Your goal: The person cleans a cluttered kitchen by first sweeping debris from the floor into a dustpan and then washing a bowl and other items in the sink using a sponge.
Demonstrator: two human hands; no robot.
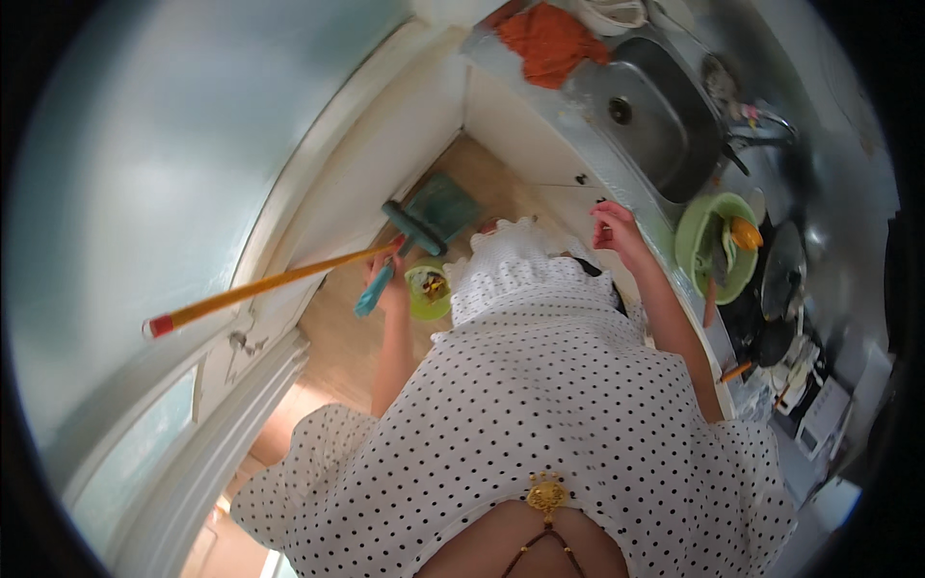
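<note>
My left hand is wrapped around a long orange pole with a red end cap. A teal handle also passes through that grip. Just beyond the hand is a teal crossbar-shaped head, and past it a teal dustpan shows near the floor. Which handle joins which head is hard to tell. A green bin with scraps in it stands on the floor beside my left hand. My right hand holds nothing, fingers loosely bent and apart, near the counter's front edge.
On my right runs a counter with a steel sink, an orange cloth and a green basin of produce. A knife-like wooden handle juts past the counter edge. White cabinets and a door border the wood-look floor.
</note>
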